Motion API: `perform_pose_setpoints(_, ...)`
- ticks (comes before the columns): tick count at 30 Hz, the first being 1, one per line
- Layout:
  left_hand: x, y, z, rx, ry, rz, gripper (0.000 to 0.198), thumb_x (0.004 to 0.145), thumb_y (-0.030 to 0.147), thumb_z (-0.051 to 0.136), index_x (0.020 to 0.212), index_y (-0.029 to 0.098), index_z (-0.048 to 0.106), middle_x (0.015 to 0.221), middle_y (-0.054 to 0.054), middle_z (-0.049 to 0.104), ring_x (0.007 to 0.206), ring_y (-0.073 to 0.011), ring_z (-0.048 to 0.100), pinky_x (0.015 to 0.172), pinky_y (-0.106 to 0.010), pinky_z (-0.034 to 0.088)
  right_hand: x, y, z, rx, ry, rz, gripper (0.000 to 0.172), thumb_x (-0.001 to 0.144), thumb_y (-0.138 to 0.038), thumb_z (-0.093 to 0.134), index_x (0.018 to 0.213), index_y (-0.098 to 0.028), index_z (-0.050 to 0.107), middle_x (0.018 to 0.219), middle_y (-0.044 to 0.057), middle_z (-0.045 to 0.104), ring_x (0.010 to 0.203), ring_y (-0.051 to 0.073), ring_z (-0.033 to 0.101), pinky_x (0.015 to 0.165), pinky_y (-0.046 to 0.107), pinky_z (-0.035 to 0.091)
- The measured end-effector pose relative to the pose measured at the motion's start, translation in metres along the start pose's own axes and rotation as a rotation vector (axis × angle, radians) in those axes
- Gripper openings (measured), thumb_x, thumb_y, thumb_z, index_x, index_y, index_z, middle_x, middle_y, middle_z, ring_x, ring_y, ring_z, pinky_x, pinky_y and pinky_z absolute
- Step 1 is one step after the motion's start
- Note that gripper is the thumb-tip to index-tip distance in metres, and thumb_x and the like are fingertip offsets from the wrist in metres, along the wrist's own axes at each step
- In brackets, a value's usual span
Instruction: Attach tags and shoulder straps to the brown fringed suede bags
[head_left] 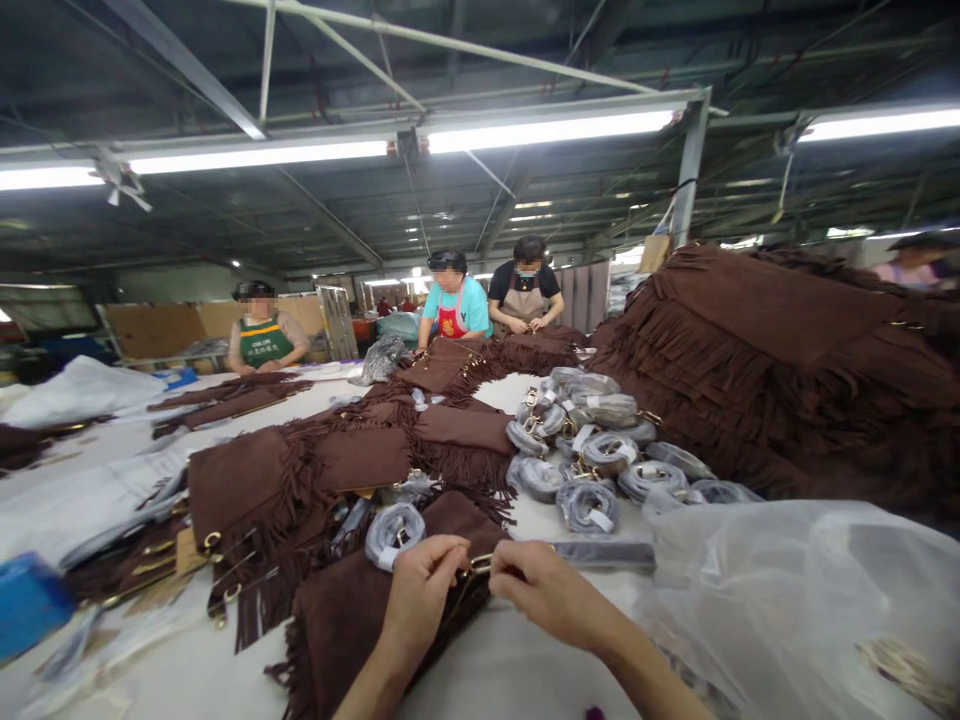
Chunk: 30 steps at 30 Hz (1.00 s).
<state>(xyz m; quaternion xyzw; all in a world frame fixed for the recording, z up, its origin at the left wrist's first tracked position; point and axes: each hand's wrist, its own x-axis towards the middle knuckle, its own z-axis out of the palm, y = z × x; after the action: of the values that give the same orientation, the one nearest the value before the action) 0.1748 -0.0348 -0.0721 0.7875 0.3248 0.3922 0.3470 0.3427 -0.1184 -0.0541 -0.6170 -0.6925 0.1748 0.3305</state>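
Note:
A dark brown fringed bag [341, 625] lies on the table in front of me, its fringe hanging at the left end. My left hand [421, 592] is closed in a pinch at the bag's upper edge. Close beside it, my right hand [541, 588] has its fingers curled around the end of a gold-coloured metal fitting [480, 567]. This fitting spans the small gap between both hands; its exact kind is hard to make out. Just beyond my left hand sits a coiled strap in clear plastic [394, 532] with a white label.
Several plastic-wrapped coiled straps [587, 505] lie ahead on the white table [517, 392]. A tall pile of brown fringed bags [780, 350] rises at right, behind clear plastic sheeting [810, 570]. More bags [360, 455] spread leftward, near a blue box [30, 605]. Several co-workers [454, 300] work across the table.

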Motion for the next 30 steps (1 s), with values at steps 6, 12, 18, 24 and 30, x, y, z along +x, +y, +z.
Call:
perform_pose_setpoints(6, 0.0, 0.009, 0.003, 0.247, -0.084, 0.172, 0.035, 0.094, 0.028, 0.042, 0.067, 0.019, 0.063, 0.069, -0.003, 0.06, 0.069, -0.0165, 0.057, 0.064, -0.025, 0.04, 0.014, 0.014, 0.014, 0.64, 0.047, 0.17, 0.024, 0.078, -0.041, 0.052, 0.064, -0.022, 0.05, 0.049, -0.007, 0.044, 0.045, 0.009, 0.037, 0.046, 0.024, 0.027)
perform_pose_setpoints(12, -0.006, 0.012, 0.004, 0.508, -0.137, 0.297, 0.034, 0.095, 0.018, 0.036, 0.067, 0.019, 0.055, 0.072, -0.003, 0.055, 0.066, -0.0148, 0.054, 0.06, -0.025, 0.036, 0.015, 0.022, 0.022, 0.771, 0.014, 0.193, 0.034, 0.076, -0.052, 0.058, 0.067, -0.02, 0.053, 0.051, -0.007, 0.049, 0.043, 0.007, 0.04, 0.045, 0.022, 0.027)
perform_pose_setpoints(18, -0.009, 0.013, 0.006, 0.706, -0.151, 0.342, 0.027, 0.091, 0.014, 0.042, 0.069, 0.019, 0.057, 0.071, -0.003, 0.055, 0.062, -0.0154, 0.053, 0.056, -0.028, 0.03, 0.014, 0.023, 0.023, 0.776, -0.029, 0.241, 0.039, 0.073, -0.057, 0.062, 0.069, -0.019, 0.053, 0.057, -0.005, 0.054, 0.046, 0.007, 0.044, 0.047, 0.021, 0.032)
perform_pose_setpoints(24, -0.009, 0.003, 0.008, 0.599, -0.174, 0.259, 0.031, 0.093, 0.016, 0.041, 0.066, 0.019, 0.056, 0.07, -0.001, 0.054, 0.063, -0.0142, 0.053, 0.057, -0.027, 0.031, 0.01, 0.022, 0.016, 0.636, -0.049, 0.287, 0.032, 0.078, -0.052, 0.055, 0.073, -0.02, 0.053, 0.06, -0.005, 0.057, 0.047, 0.008, 0.046, 0.046, 0.02, 0.035)
perform_pose_setpoints(30, -0.007, -0.002, 0.006, 0.463, -0.174, 0.22, 0.029, 0.092, 0.016, 0.042, 0.064, 0.019, 0.052, 0.07, 0.0, 0.053, 0.067, -0.0143, 0.053, 0.062, -0.026, 0.034, 0.004, 0.038, -0.009, 0.296, -0.074, 0.254, 0.021, 0.078, -0.033, 0.052, 0.063, -0.019, 0.058, 0.055, -0.003, 0.056, 0.051, 0.011, 0.05, 0.048, 0.022, 0.034)
